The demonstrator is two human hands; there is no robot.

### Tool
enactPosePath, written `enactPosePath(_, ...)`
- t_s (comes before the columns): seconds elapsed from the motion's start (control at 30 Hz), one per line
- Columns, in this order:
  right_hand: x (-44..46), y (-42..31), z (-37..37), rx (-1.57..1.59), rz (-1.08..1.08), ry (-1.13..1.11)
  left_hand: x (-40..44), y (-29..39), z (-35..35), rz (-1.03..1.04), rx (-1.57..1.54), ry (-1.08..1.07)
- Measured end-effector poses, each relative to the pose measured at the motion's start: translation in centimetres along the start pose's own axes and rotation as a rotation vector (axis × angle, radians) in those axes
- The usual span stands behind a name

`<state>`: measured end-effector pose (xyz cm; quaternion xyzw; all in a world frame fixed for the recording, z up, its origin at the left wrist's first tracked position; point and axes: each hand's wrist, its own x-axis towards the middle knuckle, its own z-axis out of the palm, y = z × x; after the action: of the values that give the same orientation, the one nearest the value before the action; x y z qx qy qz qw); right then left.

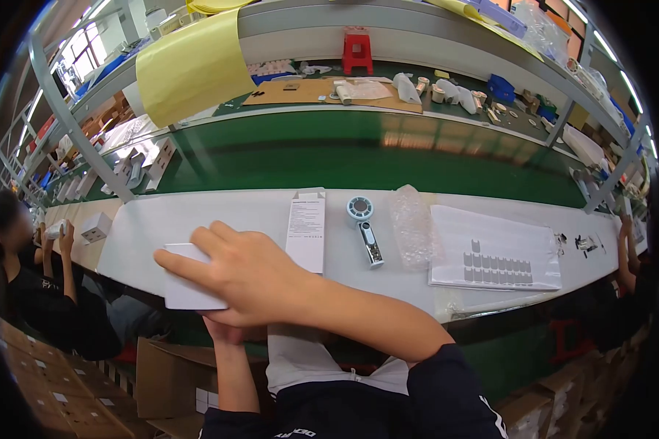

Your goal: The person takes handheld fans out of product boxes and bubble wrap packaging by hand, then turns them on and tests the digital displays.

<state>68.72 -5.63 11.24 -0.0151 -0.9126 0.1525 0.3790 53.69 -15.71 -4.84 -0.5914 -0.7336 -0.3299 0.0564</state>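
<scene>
A plain white box (pixel 185 289) is held just over the table's front edge, left of the middle. My right hand (pixel 238 271) lies across its top and right side, fingers bent over it and gripping. From below, my left hand (pixel 225 331) holds the box's underside; its fingers are mostly hidden. Beyond my right hand, a white carton with printed text (pixel 305 223) lies on the table. To its right is a light blue and silver handheld device (pixel 365 227) with a round head and a handle.
Crumpled bubble wrap (pixel 411 227) and a white sheet with grey tab shapes (pixel 494 252) lie on the right of the white table (pixel 150 219). A green conveyor belt (pixel 307 150) runs behind. A co-worker (pixel 44 278) sits left; another person's arms (pixel 626 252) show right. An open cardboard carton (pixel 168 380) stands below.
</scene>
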Motion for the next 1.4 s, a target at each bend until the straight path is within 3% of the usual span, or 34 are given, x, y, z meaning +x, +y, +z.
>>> enactPosePath(0.07, 1.3, 0.4, 2.0, -0.004, -0.007, 0.051, 1.1, -0.6, 0.8, 0.096, 0.525, 0.020)
enactPosePath(0.1, 1.9, 0.7, 3.0, -0.012, -0.006, 0.082, 1.6, -1.4, 1.3, 0.074, 1.015, -0.082)
enactPosePath(0.2, 3.3, 1.6, 5.3, -0.024, 0.003, 0.124, 2.9, -4.1, 2.0, 0.235, 1.907, -0.101)
enactPosePath(0.27, 4.1, 2.2, 5.8, -0.036, 0.028, 0.098, 3.1, -4.9, 2.5, 0.312, 2.812, -0.016)
enactPosePath(0.33, 4.4, 2.2, 6.0, -0.047, 0.004, 0.222, 3.4, -5.4, 3.0, 0.374, 3.704, 0.173)
enactPosePath(0.43, 4.5, 2.5, 5.9, -0.061, 0.007, 0.279, 4.1, -6.4, 3.1, 0.153, 3.635, 0.487)
enactPosePath(0.53, 4.7, 2.9, 5.7, -0.096, 0.040, 0.243, 3.8, -6.0, 1.8, 0.505, 2.217, 0.190)
enactPosePath(0.63, 4.5, 3.1, 5.6, -0.080, 0.048, 0.286, 4.3, -8.6, 5.0, 0.101, 3.758, 0.384)
enactPosePath(0.73, 4.4, 3.5, 6.1, -0.114, 0.034, 0.272, 6.1, -4.3, 2.0, 0.397, 2.478, 0.339)
enactPosePath(0.8, 4.6, 3.2, 5.7, -0.083, 0.032, 0.325, 7.5, -2.0, 1.7, 0.570, 3.744, 0.039)
enactPosePath(0.83, 4.5, 3.1, 5.6, -0.089, 0.020, 0.323, 7.4, -1.6, 1.6, 0.685, 4.354, -0.296)
enactPosePath(1.0, 4.5, 2.6, 4.1, -0.043, 0.018, 0.371, 8.0, -3.2, 2.0, 0.861, 4.247, -0.302)
enactPosePath(1.17, 2.9, 4.1, 5.4, 0.073, 0.079, 0.625, 8.6, -4.8, 2.4, 1.018, 4.109, -0.343)
enactPosePath(1.2, 2.3, 4.5, 5.9, 0.087, 0.101, 0.659, 8.7, -4.9, 2.5, 1.125, 4.090, -0.419)
enactPosePath(1.27, 0.9, 5.1, 6.4, 0.073, 0.148, 0.633, 8.2, -5.3, 2.6, 1.351, 4.035, -0.576)
enactPosePath(1.3, 0.3, 5.4, 6.7, 0.097, 0.198, 0.622, 7.6, -7.7, 3.2, 1.523, 4.080, -0.391)
enactPosePath(1.4, -1.7, 5.7, 6.5, 0.117, 0.438, 0.397, 5.9, -12.6, 4.9, 1.663, 4.314, -0.626)
